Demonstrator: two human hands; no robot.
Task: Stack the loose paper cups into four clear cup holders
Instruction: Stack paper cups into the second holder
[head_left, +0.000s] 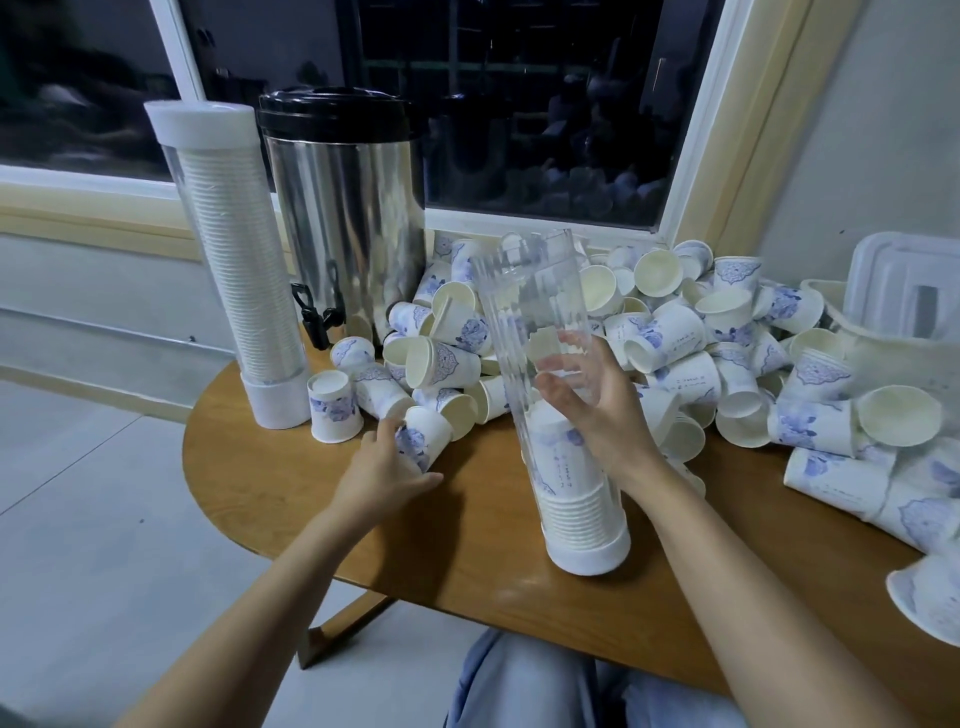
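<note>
Left hand (382, 467): fingers and thumb wrapped round a white paper cup with blue floral print (423, 434), which lies on its side at the near-left edge of the pile, low over the round wooden table (467, 545).

Right hand (597, 410): curled round the middle of a tall clear plastic cup holder with a white base (524, 291). I see the fingertips through the far wall, thumb on the near side. The holder stands on the table near the front edge, leaning slightly left at the top, with the top open. A short stack of nested cups (576, 509) fills its bottom part; the rest is clear tube.

A second clear holder with white caps at both ends (234, 260) stands upright at the table's left and is packed full.

Just right of it is a stainless steel drinks urn with black lid and black tap (348, 218).

The heap of loose printed paper cups (670, 332) runs from the urn along the dark window (519, 104) to the right edge, lying every way.

A white plastic lidded container (904, 291) sits at far right behind the heap.
</note>
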